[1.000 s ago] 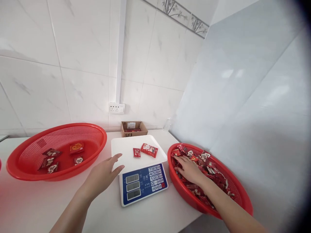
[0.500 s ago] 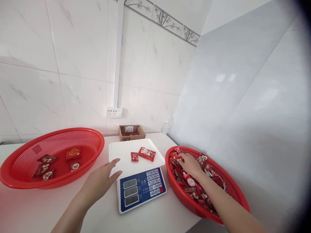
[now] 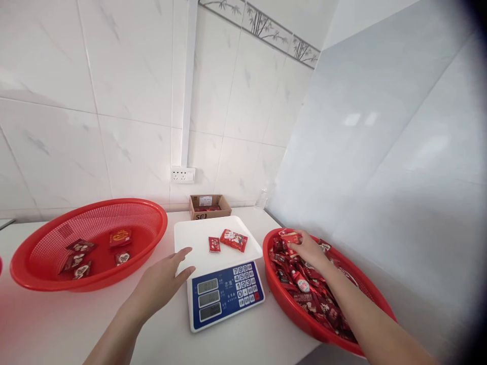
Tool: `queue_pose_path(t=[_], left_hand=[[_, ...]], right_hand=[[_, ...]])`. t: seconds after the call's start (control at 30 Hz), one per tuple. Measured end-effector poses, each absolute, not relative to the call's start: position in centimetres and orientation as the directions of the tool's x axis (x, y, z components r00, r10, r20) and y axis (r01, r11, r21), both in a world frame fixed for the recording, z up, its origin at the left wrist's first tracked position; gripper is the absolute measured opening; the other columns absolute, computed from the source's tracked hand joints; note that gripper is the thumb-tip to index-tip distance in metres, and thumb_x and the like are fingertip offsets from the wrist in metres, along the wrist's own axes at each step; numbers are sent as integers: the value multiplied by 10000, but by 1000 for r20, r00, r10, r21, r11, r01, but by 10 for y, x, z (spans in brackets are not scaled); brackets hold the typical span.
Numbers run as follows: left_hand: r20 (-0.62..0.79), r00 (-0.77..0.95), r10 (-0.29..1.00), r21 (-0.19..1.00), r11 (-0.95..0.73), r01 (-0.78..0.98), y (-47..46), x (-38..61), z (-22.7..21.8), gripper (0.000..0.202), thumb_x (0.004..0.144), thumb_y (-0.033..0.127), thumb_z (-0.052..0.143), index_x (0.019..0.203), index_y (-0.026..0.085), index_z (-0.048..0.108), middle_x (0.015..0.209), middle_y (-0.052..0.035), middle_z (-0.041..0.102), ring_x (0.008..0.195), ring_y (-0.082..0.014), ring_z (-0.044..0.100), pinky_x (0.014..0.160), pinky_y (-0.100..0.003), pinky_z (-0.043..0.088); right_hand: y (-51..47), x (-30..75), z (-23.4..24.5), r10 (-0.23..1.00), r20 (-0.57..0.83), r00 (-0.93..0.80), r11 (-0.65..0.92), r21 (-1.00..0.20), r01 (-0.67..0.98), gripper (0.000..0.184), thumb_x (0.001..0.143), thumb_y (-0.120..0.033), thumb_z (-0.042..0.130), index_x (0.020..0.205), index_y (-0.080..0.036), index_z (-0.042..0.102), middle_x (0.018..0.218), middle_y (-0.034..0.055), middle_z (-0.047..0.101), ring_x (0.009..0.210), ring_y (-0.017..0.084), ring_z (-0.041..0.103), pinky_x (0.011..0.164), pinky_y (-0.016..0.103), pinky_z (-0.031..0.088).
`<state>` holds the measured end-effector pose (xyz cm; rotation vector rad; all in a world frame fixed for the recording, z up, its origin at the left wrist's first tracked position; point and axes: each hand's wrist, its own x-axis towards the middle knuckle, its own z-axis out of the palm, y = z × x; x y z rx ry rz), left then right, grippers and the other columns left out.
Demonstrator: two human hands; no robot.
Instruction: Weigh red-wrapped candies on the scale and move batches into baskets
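Observation:
My left hand (image 3: 163, 279) hovers at the left edge of a white digital scale (image 3: 190, 235), thumb and fingers apart, holding nothing. On the scale's pan lie a small red packet (image 3: 214, 244) and a larger red packet (image 3: 233, 240). My right hand (image 3: 310, 251) reaches over the red basket on the right (image 3: 281, 309), which is full of red and dark wrapped snack packets (image 3: 304, 299). Between its thumb and fingers is a red-and-orange snack packet (image 3: 289, 238), partly covered by the fingers.
A second red basket (image 3: 34, 253) on the left holds several packets (image 3: 81, 246). Behind the scale stands a small cardboard box (image 3: 211, 213) with red packets inside. A clear glass-like container (image 3: 262, 198) stands by the wall, near a power socket (image 3: 183, 175).
My right hand has closed on a red-and-orange packet and lifted it slightly within the basket. The left hand keeps its place beside the scale. The whole view has shifted a little.

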<state>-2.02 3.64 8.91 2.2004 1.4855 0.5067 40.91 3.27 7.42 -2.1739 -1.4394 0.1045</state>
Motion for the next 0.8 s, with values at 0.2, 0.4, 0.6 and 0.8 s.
queue_pose_path(t=[0.2,0.4,0.6,0.8], left_hand=[[37,366,930,536,-328,778,37,-19,87,519,856,517,374,1324,298,418,1248,-66,572,1084,-262,562,877,-385,433],[36,363,931,515,-328,792,35,-20,90,519,861,516,365,1330,298,411,1226,-67,588,1078,-260,570,857,-374,444],[25,370,929,504,-331,798,32,-19,94,515,864,492,371,1336,288,402,1269,-59,558,1105,-254,552,874,-374,436],[14,388,921,487,-345,802,30,-19,98,510,871,470,370,1343,280,396,1276,-59,553,1114,-254,545,885,-380,428]], right_hand=[[12,401,97,859,241,452,-384,-283,879,558,731,-223,490,1286,-182,455,1207,131,547,1071,267,542,923,379,389],[1,371,92,950,162,267,-254,-99,962,531,739,-154,447,1261,-216,515,1328,103,463,1192,245,448,991,385,348],[1,340,77,983,-114,145,-138,69,988,584,698,-221,516,1281,-212,482,1485,75,238,1371,307,96,1041,590,152],[4,332,62,993,-16,117,-115,110,987,531,756,-155,453,1287,-176,457,1415,93,383,1331,298,244,1039,554,176]])
